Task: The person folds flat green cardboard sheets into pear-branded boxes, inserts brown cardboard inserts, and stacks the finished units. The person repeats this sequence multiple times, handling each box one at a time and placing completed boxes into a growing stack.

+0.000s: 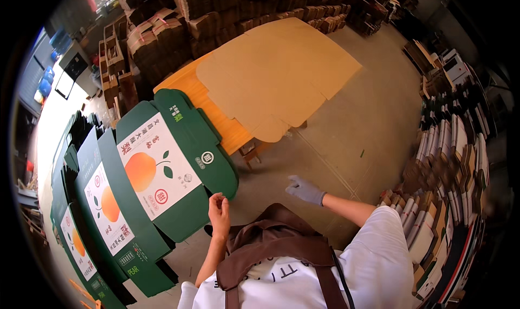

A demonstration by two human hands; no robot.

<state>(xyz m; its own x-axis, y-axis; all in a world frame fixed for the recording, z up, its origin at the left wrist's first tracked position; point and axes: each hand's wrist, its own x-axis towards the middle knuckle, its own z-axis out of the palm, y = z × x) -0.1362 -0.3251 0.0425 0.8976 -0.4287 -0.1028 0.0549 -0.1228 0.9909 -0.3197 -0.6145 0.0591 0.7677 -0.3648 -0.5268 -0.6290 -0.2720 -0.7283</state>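
My bare left hand [219,214] is raised with its fingers curled together, right by the edge of a flat green cardboard box blank [187,222]. Whether it touches that edge or pinches anything, I cannot tell. The blank has white panels printed with orange-yellow pears and lies at the top of a stack on my left. My right hand [306,190], in a grey glove, is held out over the floor with its fingers stretched and nothing in them. Ahead of both hands, a plain brown cardboard sheet [276,76] lies flat on a wooden table [189,87].
Tall bundles of folded brown cardboard [206,33] line the far side behind the table. Along my right stand rows of packed flat cartons [455,141]. A water dispenser [76,68] is at the far left. Concrete floor [352,130] shows between the table and the right-hand rows.
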